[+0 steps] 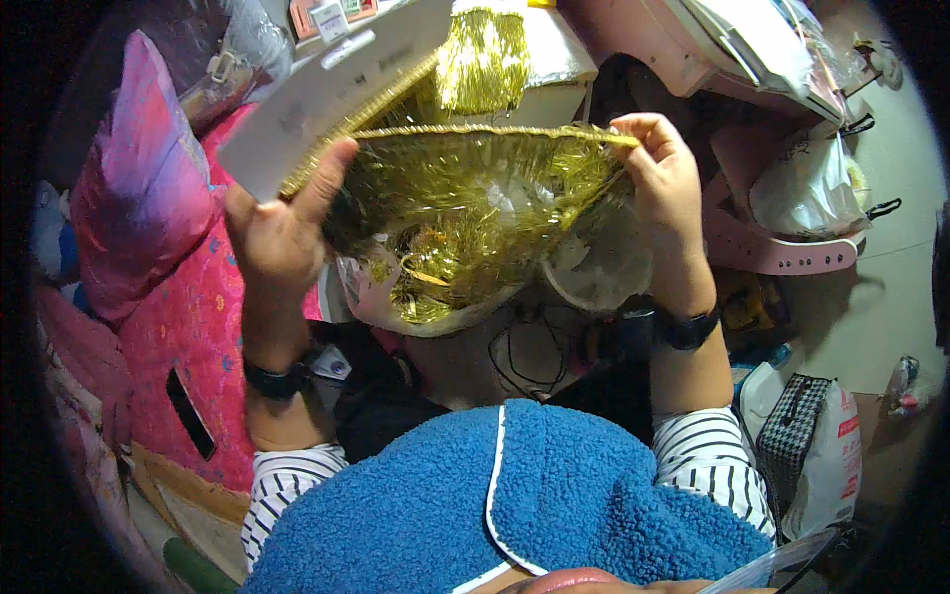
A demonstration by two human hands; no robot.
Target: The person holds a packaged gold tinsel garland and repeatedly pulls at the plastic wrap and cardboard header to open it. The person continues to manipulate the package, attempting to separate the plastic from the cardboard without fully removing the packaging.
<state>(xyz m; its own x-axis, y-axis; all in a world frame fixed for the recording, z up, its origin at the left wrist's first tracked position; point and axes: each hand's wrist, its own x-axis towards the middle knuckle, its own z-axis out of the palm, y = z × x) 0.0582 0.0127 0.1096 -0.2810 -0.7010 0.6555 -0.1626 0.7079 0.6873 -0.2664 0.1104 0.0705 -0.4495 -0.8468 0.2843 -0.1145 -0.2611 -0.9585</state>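
Note:
My right hand pinches one end of a gold tinsel fringe band between thumb and fingers. The band runs nearly straight across to my left hand, whose thumb lies against it. A white flat board with gold trim along its lower edge slants up from my left hand, which holds its near end. Gold strands hang from the band over a plastic bag full of more tinsel. Beyond the band, a bunch of gold fringe hangs over a white box.
Pink bedding with a dark phone-like slab lies at the left, beside a pink-purple cushion. A clear round container stands right of the bag. Black cables lie below. Pink furniture and a checked case are at the right.

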